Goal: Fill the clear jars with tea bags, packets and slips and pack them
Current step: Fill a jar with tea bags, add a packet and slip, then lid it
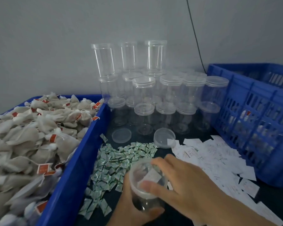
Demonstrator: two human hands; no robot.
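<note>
My left hand grips an open clear jar low in the middle, tilted toward me. My right hand is at the jar's mouth, its thumb and fingers pinching a white slip that sits inside the rim. Green-and-white packets lie in a heap on the dark table just left of the jar. White slips are spread to the right. Tea bags with red tags fill the blue bin at the left.
Several empty clear jars with lids stand stacked against the grey wall. Two loose lids lie in front of them. A blue slatted crate holding filled jars stands at the right. A black cable runs down the wall.
</note>
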